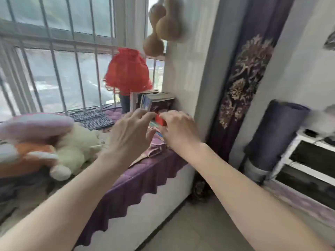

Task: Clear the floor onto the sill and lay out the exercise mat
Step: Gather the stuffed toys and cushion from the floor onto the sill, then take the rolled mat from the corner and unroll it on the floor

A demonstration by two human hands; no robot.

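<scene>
- Both hands reach over the sill (pixel 145 171), which is covered by a purple cloth with a scalloped edge.
- The left hand (pixel 129 134) and right hand (pixel 176 129) meet on a small red box (pixel 160 120); fingertips of each pinch it from opposite sides, the other fingers loosely curled.
- The box is above the sill's right end, just in front of a row of books (pixel 155 102) standing against the wall. Whether it touches the flat, colourful items under it is unclear through the blur.
- A red mesh bag (pixel 127 71) stands behind the books by the barred window, with gourds (pixel 163 26) hanging above.
- Plush toys (pixel 54 142) lie at the sill's left end; a folded checked cloth (pixel 92 118) lies behind them.
- The rolled mat (pixel 273 138), dark blue-purple, stands upright on the floor to the right, between the curtain (pixel 243 84) and a white shelf (pixel 308 160).
</scene>
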